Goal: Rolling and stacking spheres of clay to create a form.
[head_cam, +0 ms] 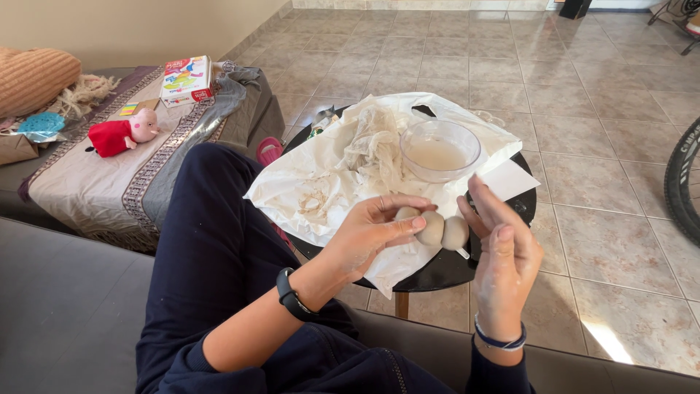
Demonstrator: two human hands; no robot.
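Bowl [440, 149] on sheet [328, 175] on round table [523, 206]; plush toy [122, 134] on couch [87, 190] left

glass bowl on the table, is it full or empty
Neither: the glass bowl stands upright on the white plastic sheet, holding a shallow layer of cloudy liquid over its bottom, well below the rim.

There were two hands, the left hand [372, 230] and the right hand [503, 255], three grey clay balls [432, 228] at frame centre, one glass bowl [440, 149] above them, one white sheet [328, 175], one round black desk [437, 271], and one plush toy [122, 134] and one box [187, 79] upper left.
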